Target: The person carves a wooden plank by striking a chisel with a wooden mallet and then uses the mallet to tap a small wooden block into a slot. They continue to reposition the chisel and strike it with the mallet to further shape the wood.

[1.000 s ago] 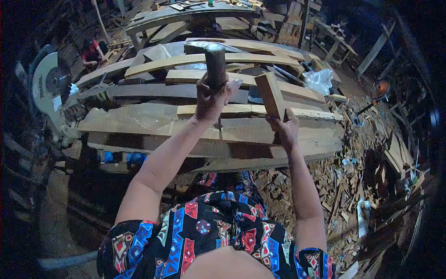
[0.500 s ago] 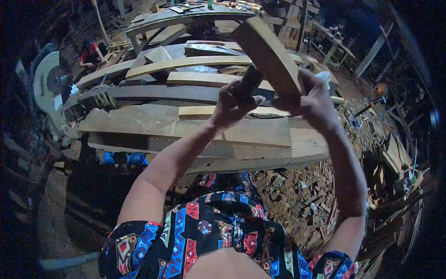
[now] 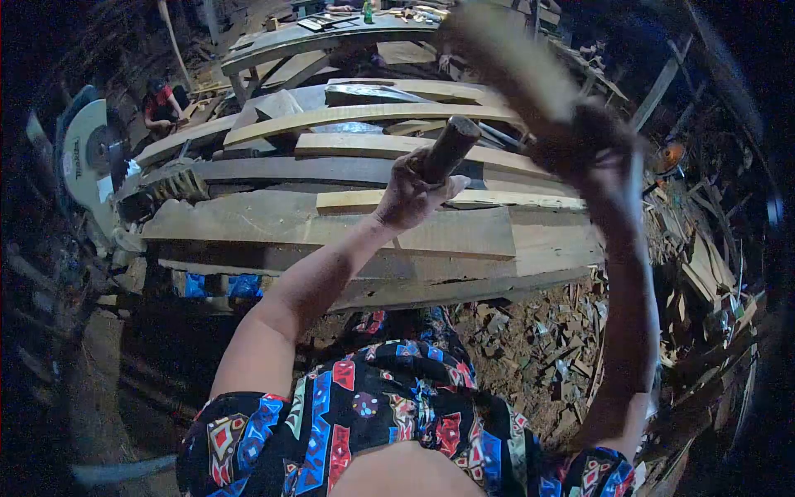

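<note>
My left hand [image 3: 410,190] is wrapped around the thick, dark round handle of a chisel [image 3: 453,147], held tilted above the planks. Its lower end is hidden by my hand and cannot be made out. My right hand [image 3: 595,157], smeared by motion, grips a long wooden block [image 3: 522,66] raised at the upper right, apart from the chisel handle. Beneath my left hand lies a pale wood strip [image 3: 352,200] on a wide plank [image 3: 397,232].
Curved boards [image 3: 331,116] lie across the work surface. A circular saw [image 3: 87,153] stands at the left. Behind are a table [image 3: 331,37] with a green bottle [image 3: 368,12] and a crouching person [image 3: 166,106]. Wood scraps [image 3: 530,348] litter the ground.
My right hand has swung the wooden block up and to the right, away from the chisel handle. My left hand stays in nearly the same place.
</note>
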`<state>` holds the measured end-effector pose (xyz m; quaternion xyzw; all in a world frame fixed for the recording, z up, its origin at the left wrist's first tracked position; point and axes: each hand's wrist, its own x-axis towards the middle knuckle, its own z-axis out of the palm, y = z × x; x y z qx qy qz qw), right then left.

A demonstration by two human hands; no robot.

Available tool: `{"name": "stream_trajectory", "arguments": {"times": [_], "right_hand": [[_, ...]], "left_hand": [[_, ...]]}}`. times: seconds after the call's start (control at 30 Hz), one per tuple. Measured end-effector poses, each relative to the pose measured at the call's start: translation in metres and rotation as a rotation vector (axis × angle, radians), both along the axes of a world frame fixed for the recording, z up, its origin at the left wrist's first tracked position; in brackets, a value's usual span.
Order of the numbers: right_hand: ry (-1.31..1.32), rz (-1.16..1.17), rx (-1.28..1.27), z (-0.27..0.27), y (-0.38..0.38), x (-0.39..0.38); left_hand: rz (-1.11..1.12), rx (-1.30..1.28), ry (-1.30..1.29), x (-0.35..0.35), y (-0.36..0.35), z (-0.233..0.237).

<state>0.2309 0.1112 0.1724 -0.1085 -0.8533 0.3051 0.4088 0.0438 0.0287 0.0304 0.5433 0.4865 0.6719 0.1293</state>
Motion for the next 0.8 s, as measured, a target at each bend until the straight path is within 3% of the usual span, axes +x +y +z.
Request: {"name": "stream_trajectory", "arguments": {"times": [0.03, 0.07, 0.17, 0.2, 0.23, 0.27, 0.33, 0.43, 0.47, 0.5, 0.53, 0.57, 0.6, 0.73, 0.8], "right_hand": [[0.097, 0.016, -0.265, 0.013, -0.007, 0.011], [0.295, 0.049, -0.235, 0.015, -0.005, 0.017], [0.571, 0.085, -0.261, -0.017, -0.005, 0.005], [0.334, -0.064, -0.316, -0.035, -0.007, 0.004], [-0.086, -0.051, 0.04, -0.045, -0.008, -0.004], [-0.004, 0.193, -0.359, -0.052, -0.008, -0.011], [0.001, 0.098, -0.34, -0.056, 0.012, -0.006], [0.038, -0.03, -0.514, -0.063, 0.016, -0.003], [0.098, -0.042, -0.558, -0.079, 0.021, -0.006], [0.16, -0.053, -0.6, -0.097, 0.028, -0.009], [0.172, -0.12, -0.645, -0.116, 0.028, -0.016], [0.224, -0.043, -0.723, -0.141, 0.037, -0.021], [0.161, -0.081, -0.665, -0.153, 0.036, -0.023], [0.179, -0.077, -0.624, -0.216, 0.049, -0.037], [0.106, -0.1, -0.611, -0.215, 0.047, -0.038]], "left_hand": [[-0.027, 0.006, -0.013, 0.002, -0.001, -0.001], [-0.01, 0.002, 0.021, 0.003, 0.0, -0.002], [0.079, 0.011, 0.204, -0.001, 0.006, -0.008], [0.126, 0.017, 0.314, -0.004, 0.011, -0.012], [0.173, 0.023, 0.423, -0.006, 0.014, -0.014], [0.146, 0.002, 0.335, -0.004, 0.009, -0.01], [0.094, -0.034, 0.158, 0.0, -0.001, 0.002], [0.397, -0.002, 0.485, -0.011, -0.006, 0.002], [0.192, 0.051, 0.116, -0.013, -0.01, -0.001], [0.199, -0.059, 0.043, -0.014, -0.018, 0.004], [0.171, -0.024, -0.083, -0.017, -0.02, 0.0], [0.144, 0.008, -0.208, -0.021, -0.02, -0.006], [0.066, 0.131, -0.113, -0.023, -0.023, -0.008], [0.24, 0.117, -0.111, -0.019, -0.035, -0.011], [0.291, 0.221, -0.142, -0.026, -0.036, -0.02]]}}
